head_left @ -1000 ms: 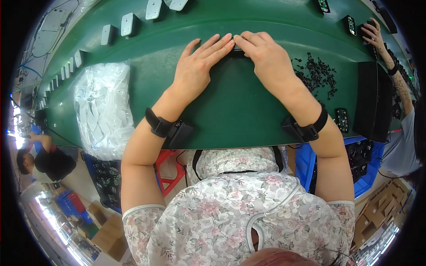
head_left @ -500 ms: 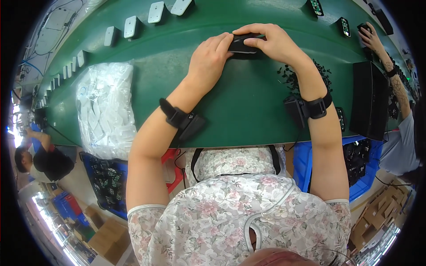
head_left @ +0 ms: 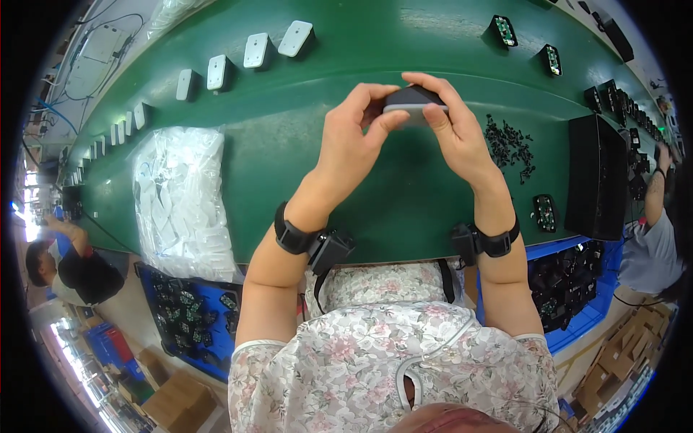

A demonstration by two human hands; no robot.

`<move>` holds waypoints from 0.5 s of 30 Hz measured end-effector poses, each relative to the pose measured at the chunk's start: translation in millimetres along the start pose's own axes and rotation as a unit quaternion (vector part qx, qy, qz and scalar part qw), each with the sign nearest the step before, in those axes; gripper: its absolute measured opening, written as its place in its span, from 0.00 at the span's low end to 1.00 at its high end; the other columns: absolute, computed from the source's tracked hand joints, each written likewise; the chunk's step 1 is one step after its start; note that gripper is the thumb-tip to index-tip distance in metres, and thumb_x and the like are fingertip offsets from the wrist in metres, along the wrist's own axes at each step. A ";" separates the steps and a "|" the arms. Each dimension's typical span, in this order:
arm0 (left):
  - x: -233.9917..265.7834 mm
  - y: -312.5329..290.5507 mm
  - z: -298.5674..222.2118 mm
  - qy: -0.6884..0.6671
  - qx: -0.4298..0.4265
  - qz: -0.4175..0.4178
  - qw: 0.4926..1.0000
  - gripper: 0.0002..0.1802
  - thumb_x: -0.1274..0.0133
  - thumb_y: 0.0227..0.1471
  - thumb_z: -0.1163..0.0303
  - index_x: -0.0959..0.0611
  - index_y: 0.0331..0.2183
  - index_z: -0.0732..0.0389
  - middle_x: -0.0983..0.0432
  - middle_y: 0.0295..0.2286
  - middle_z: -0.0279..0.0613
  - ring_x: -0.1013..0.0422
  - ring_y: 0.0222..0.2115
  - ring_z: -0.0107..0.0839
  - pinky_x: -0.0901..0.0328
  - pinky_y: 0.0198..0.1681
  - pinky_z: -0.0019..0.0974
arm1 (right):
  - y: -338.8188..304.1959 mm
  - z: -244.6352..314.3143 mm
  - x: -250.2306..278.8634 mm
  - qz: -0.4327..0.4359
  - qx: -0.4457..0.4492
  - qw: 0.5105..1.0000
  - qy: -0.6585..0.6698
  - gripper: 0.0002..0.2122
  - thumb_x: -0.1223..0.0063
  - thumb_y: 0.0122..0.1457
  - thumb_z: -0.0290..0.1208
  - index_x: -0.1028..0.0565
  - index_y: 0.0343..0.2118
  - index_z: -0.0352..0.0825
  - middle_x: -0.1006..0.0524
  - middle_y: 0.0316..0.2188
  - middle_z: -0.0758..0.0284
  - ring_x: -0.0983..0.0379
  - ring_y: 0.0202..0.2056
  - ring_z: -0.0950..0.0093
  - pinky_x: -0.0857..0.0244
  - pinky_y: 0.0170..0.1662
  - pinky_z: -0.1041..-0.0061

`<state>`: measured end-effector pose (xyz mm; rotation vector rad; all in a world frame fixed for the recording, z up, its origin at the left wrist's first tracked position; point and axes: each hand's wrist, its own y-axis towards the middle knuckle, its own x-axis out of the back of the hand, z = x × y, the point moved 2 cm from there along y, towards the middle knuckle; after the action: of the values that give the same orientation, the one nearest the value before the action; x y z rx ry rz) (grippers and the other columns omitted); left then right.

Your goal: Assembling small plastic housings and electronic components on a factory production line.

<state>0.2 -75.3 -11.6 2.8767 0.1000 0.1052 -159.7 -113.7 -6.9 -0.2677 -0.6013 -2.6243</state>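
Both hands hold a black wedge-shaped device housing [head_left: 414, 95] with a light grey base edge turned toward me. My left hand [head_left: 355, 131] grips its left end, thumb at the near lower edge. At the other end, my right hand [head_left: 456, 137] has fingers over the far side and its thumb against the grey edge. The housing is raised above the green table [head_left: 303, 144]. To the right of my right hand lies a loose pile of small black parts [head_left: 510, 144]. A black housing with a green circuit board [head_left: 545, 213] lies below that pile.
A clear bag of whitish plastic pieces [head_left: 180, 202] lies on the left. Light-faced housings [head_left: 256, 50] line the far left; open circuit-board housings [head_left: 504, 31] stand far right. A black box [head_left: 598, 177] stands right, above a blue bin [head_left: 610, 260]. A co-worker [head_left: 653, 242] sits beyond.
The housing has come up and nearer, its grey edge now facing me. My hands have shifted from over its top to its two ends. The right co-worker's hand has drawn away from the far-right housings.
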 end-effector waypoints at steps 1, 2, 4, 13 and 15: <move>0.9 -2.6 2.4 -0.001 0.006 -0.002 1.000 0.13 0.45 0.49 0.77 0.25 0.39 0.69 0.23 0.30 0.43 0.25 0.31 0.27 0.31 0.35 0.28 | -0.4 -0.8 -1.2 0.008 -0.002 1.000 0.000 0.21 0.60 0.63 0.45 0.32 0.50 0.32 0.30 0.44 0.65 0.34 0.47 0.73 0.41 0.51 0.76; 1.8 -4.7 3.9 -0.002 0.012 -0.005 1.000 0.13 0.44 0.49 0.77 0.25 0.39 0.69 0.23 0.30 0.44 0.25 0.31 0.27 0.31 0.35 0.28 | -0.8 -1.6 -3.2 0.017 -0.004 1.000 0.000 0.21 0.60 0.63 0.46 0.32 0.50 0.32 0.30 0.44 0.65 0.34 0.46 0.73 0.41 0.51 0.76; 1.4 -6.1 4.5 -0.006 0.018 -0.009 1.000 0.13 0.44 0.49 0.77 0.25 0.38 0.69 0.23 0.30 0.45 0.25 0.31 0.28 0.31 0.35 0.29 | -0.9 -1.4 -6.5 0.007 -0.001 1.000 0.002 0.21 0.59 0.63 0.46 0.31 0.48 0.32 0.30 0.42 0.64 0.33 0.45 0.72 0.40 0.50 0.76; 0.7 -8.9 -1.0 0.032 -0.017 -0.018 0.999 0.11 0.46 0.51 0.75 0.25 0.37 0.70 0.23 0.29 0.46 0.24 0.28 0.30 0.28 0.31 0.30 | -2.5 2.1 -8.7 -0.026 -0.002 1.000 -0.015 0.21 0.57 0.61 0.47 0.29 0.45 0.32 0.28 0.40 0.64 0.31 0.42 0.72 0.38 0.47 0.75; 2.6 -7.1 -1.9 -0.025 0.023 -0.008 0.999 0.12 0.49 0.54 0.72 0.26 0.38 0.71 0.23 0.30 0.47 0.24 0.28 0.32 0.28 0.31 0.30 | -2.9 1.8 -7.0 0.004 -0.055 0.998 -0.014 0.23 0.57 0.61 0.48 0.31 0.48 0.32 0.28 0.41 0.65 0.32 0.43 0.74 0.38 0.47 0.75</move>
<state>2.3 -67.8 -11.5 2.9215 0.1179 0.0290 -154.6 -108.0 -8.3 -0.3395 -0.4647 -2.6537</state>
